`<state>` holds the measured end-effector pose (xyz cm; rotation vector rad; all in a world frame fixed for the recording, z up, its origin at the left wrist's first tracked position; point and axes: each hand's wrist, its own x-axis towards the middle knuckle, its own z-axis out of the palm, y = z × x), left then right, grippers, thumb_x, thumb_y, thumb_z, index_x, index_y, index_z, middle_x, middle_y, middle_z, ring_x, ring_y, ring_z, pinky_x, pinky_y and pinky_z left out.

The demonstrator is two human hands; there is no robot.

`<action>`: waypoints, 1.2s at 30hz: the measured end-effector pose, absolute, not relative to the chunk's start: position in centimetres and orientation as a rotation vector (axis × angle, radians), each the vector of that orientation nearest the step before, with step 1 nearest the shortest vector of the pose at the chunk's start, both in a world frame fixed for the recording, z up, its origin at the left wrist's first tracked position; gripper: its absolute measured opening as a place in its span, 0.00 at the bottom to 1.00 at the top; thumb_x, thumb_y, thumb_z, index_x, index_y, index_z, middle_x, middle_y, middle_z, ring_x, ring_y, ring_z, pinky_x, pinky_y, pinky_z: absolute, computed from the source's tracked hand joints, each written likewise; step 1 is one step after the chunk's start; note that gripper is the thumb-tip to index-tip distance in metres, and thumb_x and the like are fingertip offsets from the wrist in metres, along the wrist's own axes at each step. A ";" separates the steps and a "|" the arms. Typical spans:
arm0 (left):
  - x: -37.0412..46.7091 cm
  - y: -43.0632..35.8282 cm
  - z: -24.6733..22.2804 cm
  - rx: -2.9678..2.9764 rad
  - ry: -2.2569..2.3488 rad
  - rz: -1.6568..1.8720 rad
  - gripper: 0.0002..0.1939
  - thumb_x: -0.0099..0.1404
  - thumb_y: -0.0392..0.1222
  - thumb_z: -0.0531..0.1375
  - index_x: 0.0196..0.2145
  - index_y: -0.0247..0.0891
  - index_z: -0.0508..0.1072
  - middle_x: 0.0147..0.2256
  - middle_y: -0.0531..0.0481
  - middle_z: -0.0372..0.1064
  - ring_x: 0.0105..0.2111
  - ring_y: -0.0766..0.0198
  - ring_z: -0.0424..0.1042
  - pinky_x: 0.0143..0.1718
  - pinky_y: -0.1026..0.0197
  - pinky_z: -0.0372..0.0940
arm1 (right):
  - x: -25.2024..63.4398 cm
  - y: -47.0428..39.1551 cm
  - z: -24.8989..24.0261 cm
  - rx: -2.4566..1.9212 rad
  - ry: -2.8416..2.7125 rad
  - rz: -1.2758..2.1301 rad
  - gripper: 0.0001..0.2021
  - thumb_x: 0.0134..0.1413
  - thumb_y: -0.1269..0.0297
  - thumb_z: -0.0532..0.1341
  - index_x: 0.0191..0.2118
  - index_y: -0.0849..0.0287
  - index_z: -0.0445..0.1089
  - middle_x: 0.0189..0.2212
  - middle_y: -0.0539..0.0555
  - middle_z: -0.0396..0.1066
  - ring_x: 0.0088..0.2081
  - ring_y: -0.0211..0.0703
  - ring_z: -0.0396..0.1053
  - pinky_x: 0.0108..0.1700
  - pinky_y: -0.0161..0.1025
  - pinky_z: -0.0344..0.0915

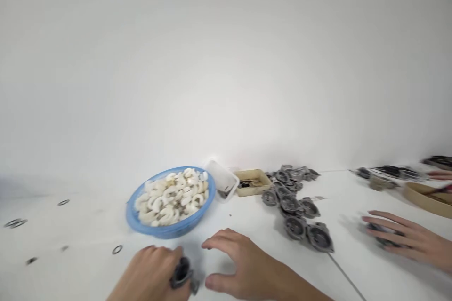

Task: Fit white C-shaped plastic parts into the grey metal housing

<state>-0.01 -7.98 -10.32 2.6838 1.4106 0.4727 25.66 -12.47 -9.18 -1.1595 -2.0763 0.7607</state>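
Note:
Low in the view, my left hand (150, 273) is closed around a dark grey metal housing (181, 272) with a round opening facing up. Part of that housing is hidden by my fingers. Just right of it, my right hand (240, 263) is held with thumb and fingers apart, and nothing shows between them. Beyond my hands stands a blue basin (165, 231) heaped with white curved, ring-like pieces (173, 197). A pile of similar grey metal housings (295, 228) lies on the white table (247, 218), ahead and to the right of my right hand.
A white container (222, 176) and a cream tray (252, 190) of small dark parts stand behind. Thin black rings (117, 249) lie at left. Another person's hand (406, 237) covers a dark part at right, near a tan round tray (425, 202). A wall rises behind.

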 end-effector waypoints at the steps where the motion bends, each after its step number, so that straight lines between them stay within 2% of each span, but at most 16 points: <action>1: 0.6 -8.5 -10.1 2.833 1.407 0.418 0.03 0.55 0.41 0.61 0.26 0.42 0.71 0.23 0.49 0.73 0.25 0.48 0.74 0.26 0.56 0.52 | 25.2 -11.8 -9.5 -1.159 -2.006 0.880 0.27 0.56 0.52 0.71 0.61 0.48 0.72 0.55 0.56 0.75 0.57 0.55 0.71 0.59 0.48 0.66; 2: 1.1 -8.8 -10.0 2.967 1.348 0.453 0.01 0.56 0.39 0.61 0.29 0.42 0.71 0.24 0.50 0.72 0.25 0.50 0.73 0.26 0.56 0.53 | 25.0 -10.9 -9.8 -1.150 -1.918 1.020 0.26 0.59 0.50 0.69 0.60 0.50 0.73 0.54 0.57 0.76 0.55 0.55 0.72 0.57 0.48 0.67; 4: 2.1 -9.4 -9.9 3.168 1.203 0.643 0.05 0.55 0.35 0.61 0.31 0.42 0.70 0.24 0.53 0.69 0.23 0.54 0.71 0.27 0.56 0.55 | 25.1 -9.1 -10.3 -1.121 -1.732 1.307 0.25 0.63 0.45 0.65 0.59 0.54 0.73 0.51 0.59 0.77 0.53 0.54 0.73 0.55 0.48 0.69; 6: 2.8 -9.7 -10.0 3.269 1.029 0.937 0.05 0.56 0.34 0.62 0.30 0.41 0.68 0.24 0.55 0.65 0.22 0.58 0.67 0.26 0.56 0.55 | 25.9 -7.4 -10.8 -1.047 -1.600 1.564 0.29 0.61 0.42 0.66 0.60 0.56 0.72 0.51 0.60 0.76 0.51 0.52 0.74 0.55 0.49 0.68; 9: 3.5 -10.2 -10.3 3.357 0.772 1.266 0.04 0.61 0.37 0.63 0.32 0.39 0.69 0.25 0.55 0.65 0.22 0.61 0.65 0.24 0.55 0.53 | 27.6 -6.3 -12.1 -0.827 -1.511 1.922 0.38 0.46 0.44 0.76 0.61 0.55 0.72 0.52 0.59 0.76 0.48 0.47 0.75 0.52 0.43 0.68; 12: 4.0 -10.5 -10.4 3.460 0.636 1.316 0.06 0.64 0.38 0.63 0.39 0.35 0.72 0.27 0.53 0.67 0.21 0.61 0.64 0.22 0.55 0.52 | 28.8 -6.9 -13.3 -0.624 -1.406 2.097 0.44 0.29 0.48 0.83 0.56 0.56 0.76 0.49 0.58 0.77 0.48 0.47 0.75 0.50 0.38 0.66; 15: 4.3 -10.8 -10.3 3.492 0.602 1.304 0.08 0.66 0.38 0.63 0.43 0.34 0.73 0.28 0.52 0.69 0.20 0.61 0.64 0.20 0.54 0.53 | 29.4 -8.3 -13.7 -0.609 -1.378 2.036 0.45 0.23 0.49 0.84 0.54 0.57 0.78 0.49 0.57 0.78 0.51 0.50 0.75 0.51 0.38 0.66; 18: 4.5 -10.9 -10.3 3.500 0.624 1.208 0.15 0.66 0.38 0.64 0.50 0.35 0.71 0.33 0.50 0.73 0.22 0.60 0.68 0.22 0.54 0.56 | 29.7 -9.3 -13.2 -0.724 -1.406 1.876 0.42 0.25 0.47 0.84 0.53 0.55 0.79 0.44 0.54 0.79 0.47 0.49 0.76 0.48 0.38 0.66; 21: 4.5 -10.5 -10.7 3.456 0.744 1.098 0.20 0.69 0.44 0.65 0.55 0.36 0.68 0.39 0.47 0.74 0.26 0.57 0.72 0.24 0.53 0.61 | 30.3 -9.9 -12.2 -0.878 -1.482 1.678 0.37 0.27 0.47 0.83 0.47 0.58 0.80 0.40 0.54 0.78 0.43 0.50 0.74 0.45 0.40 0.67; 24: 4.5 -9.9 -11.4 3.398 0.916 0.848 0.22 0.70 0.42 0.64 0.58 0.37 0.64 0.42 0.46 0.74 0.31 0.53 0.75 0.28 0.53 0.66 | 30.4 -10.8 -11.1 -1.095 -1.586 1.376 0.31 0.30 0.55 0.82 0.45 0.57 0.79 0.39 0.54 0.76 0.42 0.49 0.72 0.43 0.41 0.67; 27: 4.7 -9.5 -12.1 3.227 1.074 0.516 0.23 0.71 0.34 0.60 0.61 0.40 0.61 0.45 0.46 0.73 0.37 0.50 0.76 0.35 0.50 0.71 | 29.7 -11.8 -10.3 -1.247 -1.697 1.069 0.29 0.33 0.66 0.80 0.47 0.55 0.78 0.42 0.53 0.75 0.47 0.52 0.71 0.43 0.40 0.68; 31: 5.5 -9.2 -12.8 2.988 1.179 0.311 0.20 0.67 0.30 0.59 0.56 0.40 0.66 0.48 0.44 0.71 0.44 0.46 0.76 0.44 0.43 0.73 | 28.6 -12.3 -10.7 -1.358 -1.797 0.935 0.28 0.34 0.71 0.77 0.47 0.53 0.77 0.43 0.51 0.74 0.48 0.50 0.72 0.39 0.37 0.67; 36: 6.0 -9.5 -13.5 2.854 1.209 0.282 0.14 0.65 0.34 0.61 0.49 0.40 0.70 0.46 0.45 0.72 0.43 0.46 0.77 0.45 0.42 0.74 | 28.2 -12.1 -12.5 -1.414 -1.916 0.838 0.27 0.37 0.71 0.76 0.48 0.51 0.76 0.43 0.49 0.74 0.46 0.48 0.72 0.40 0.36 0.65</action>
